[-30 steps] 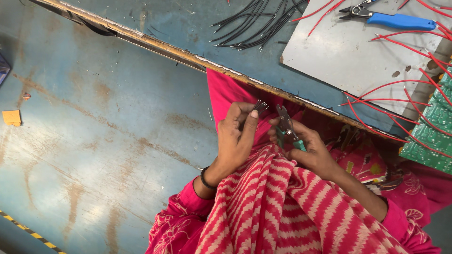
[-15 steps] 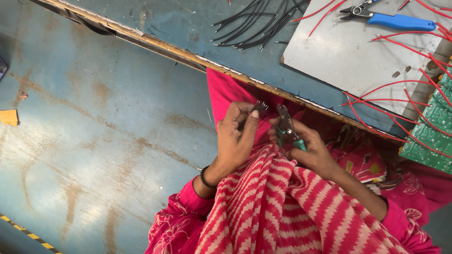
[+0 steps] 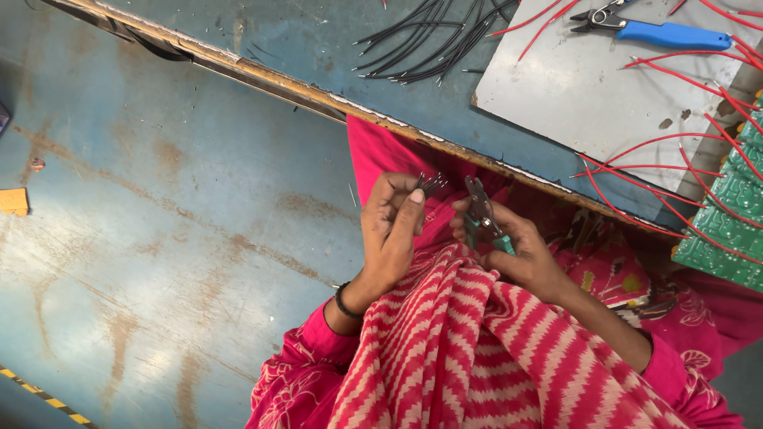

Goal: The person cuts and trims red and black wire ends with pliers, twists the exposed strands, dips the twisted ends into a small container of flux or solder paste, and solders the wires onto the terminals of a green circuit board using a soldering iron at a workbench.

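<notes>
The left hand (image 3: 391, 230) is curled closed, thumb and fingertips pinching a small bundle of thin dark wires with bare metal ends (image 3: 430, 184); the ends fan out up and to the right, past the thumbnail. Just beside it, the right hand (image 3: 520, 254) is clenched around the teal handles of a small pair of metal cutting pliers (image 3: 481, 213), whose long axis runs from the palm up and slightly left, so the nose stands close to the wire tips without clearly touching them. The right hand is the one nearer the tool's working end; the wires lie to its left. Both hands hover over a lap draped in red-and-cream striped cloth (image 3: 477, 349), below the edge of a blue-painted worktop (image 3: 318, 48). Farther out on the worktop lie loose black wires (image 3: 429, 40), red wires (image 3: 660, 151), blue-handled cutters (image 3: 660, 32) on a grey board (image 3: 588, 95), and a green circuit board (image 3: 727, 230).
</notes>
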Demonstrator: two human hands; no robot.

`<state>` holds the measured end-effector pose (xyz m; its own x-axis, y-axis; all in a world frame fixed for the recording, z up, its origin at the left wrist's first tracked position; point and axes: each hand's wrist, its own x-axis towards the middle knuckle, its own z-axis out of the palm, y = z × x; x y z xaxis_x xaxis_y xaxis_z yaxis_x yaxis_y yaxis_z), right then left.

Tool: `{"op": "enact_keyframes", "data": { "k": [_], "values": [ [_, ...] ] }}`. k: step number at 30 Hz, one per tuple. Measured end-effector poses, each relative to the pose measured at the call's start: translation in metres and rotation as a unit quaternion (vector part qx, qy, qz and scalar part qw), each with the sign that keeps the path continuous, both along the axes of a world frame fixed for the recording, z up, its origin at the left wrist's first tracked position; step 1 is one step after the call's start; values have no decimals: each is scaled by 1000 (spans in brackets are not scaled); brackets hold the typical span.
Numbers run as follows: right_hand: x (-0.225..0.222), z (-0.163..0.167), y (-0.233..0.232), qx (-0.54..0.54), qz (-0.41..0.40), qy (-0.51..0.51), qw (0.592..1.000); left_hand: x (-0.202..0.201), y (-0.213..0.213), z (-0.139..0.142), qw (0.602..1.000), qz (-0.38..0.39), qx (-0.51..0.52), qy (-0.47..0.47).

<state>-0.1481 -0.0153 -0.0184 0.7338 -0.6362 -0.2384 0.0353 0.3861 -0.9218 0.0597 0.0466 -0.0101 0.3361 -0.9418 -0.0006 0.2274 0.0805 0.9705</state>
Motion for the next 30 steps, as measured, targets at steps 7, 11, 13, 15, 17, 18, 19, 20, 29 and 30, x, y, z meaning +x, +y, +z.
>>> {"op": "enact_keyframes", "data": {
  "k": [7,11,13,15,17,18,19,20,29,30],
  "values": [
    [0,-1,-1,8,3,14,1000,1,3,-4,1000,-2,-14,-1],
    [0,-2,-1,10,3,3,1000,1,6,-6,999,-9,-39,1],
    [0,-2,0,17,3,1,1000,1,7,-7,999,-12,-48,6],
    [0,-1,0,20,4,-1,1000,1,7,-8,998,-14,-55,12],
    [0,-1,0,17,4,-4,1000,1,8,-9,998,-15,-61,19],
    [0,-1,0,18,4,-1,1000,1,8,-10,998,-16,-63,22],
    [0,-1,0,19,4,3,1000,1,8,-11,997,-18,-64,25],
    [0,-1,0,19,3,6,1000,1,8,-11,997,-19,-65,28],
    [1,-1,0,10,8,2,1000,2,8,-9,998,-12,-40,36],
    [1,-1,0,8,8,2,1000,1,8,-8,999,-8,-35,18]
  ]
}}
